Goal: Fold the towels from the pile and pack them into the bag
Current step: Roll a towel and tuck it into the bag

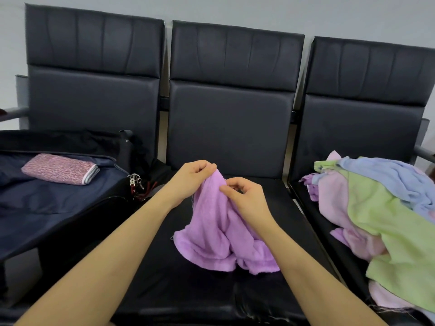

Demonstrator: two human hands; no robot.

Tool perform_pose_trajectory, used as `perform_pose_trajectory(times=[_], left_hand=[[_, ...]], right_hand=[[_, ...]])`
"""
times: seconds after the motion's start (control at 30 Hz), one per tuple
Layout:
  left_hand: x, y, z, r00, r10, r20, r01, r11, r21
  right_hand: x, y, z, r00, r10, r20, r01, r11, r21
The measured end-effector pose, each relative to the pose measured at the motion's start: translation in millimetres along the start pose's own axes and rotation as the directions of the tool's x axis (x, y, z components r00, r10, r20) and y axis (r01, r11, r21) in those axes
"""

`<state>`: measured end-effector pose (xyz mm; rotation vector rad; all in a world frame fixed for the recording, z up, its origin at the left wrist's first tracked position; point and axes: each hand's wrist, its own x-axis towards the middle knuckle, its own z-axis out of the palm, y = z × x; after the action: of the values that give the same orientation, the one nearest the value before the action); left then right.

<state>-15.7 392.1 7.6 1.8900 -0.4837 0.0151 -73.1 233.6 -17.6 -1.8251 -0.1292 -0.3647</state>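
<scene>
**Purple towel held up over middle seat**

Purple towel (219,234) bunched, lower folds resting on middle seat (266,198). Left hand (190,177) pinches its top corner; right hand (244,194) pinches the edge just beside. Pile of towels (381,208) on right seat. Open bag (47,198) on left seat, holding a folded pink towel (58,169). No readable writing.

Middle seat (266,203) bare at 12 o'clock behind purple towel (219,234). Towel pile (381,208) blocks 3 o'clock. Open bag (58,203) at 9 o'clock holds folded towel (60,168), room beside it.
</scene>
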Motion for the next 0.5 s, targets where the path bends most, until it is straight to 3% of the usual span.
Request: perform_pose_trajectory(times=[0.13,0.33,0.5], left_hand=[[-2.8,-14.4,11.6,0.942,0.105,-0.317,-0.026,0.97,0.242],[-23.0,-24.5,31.9,0.999,-0.035,-0.02,0.036,0.996,0.082],[-21.0,-17.1,40.4,0.998,0.003,-0.068,0.0,0.999,0.054]], right_hand=[[0.8,2.6,-4.7,0.995,0.015,-0.102,-0.008,0.998,0.064],[2.6,5.4,-15.7,0.993,0.021,-0.119,-0.015,0.999,0.048],[-1.8,4.6,-21.8,0.994,0.021,-0.111,-0.018,1.0,0.021]])
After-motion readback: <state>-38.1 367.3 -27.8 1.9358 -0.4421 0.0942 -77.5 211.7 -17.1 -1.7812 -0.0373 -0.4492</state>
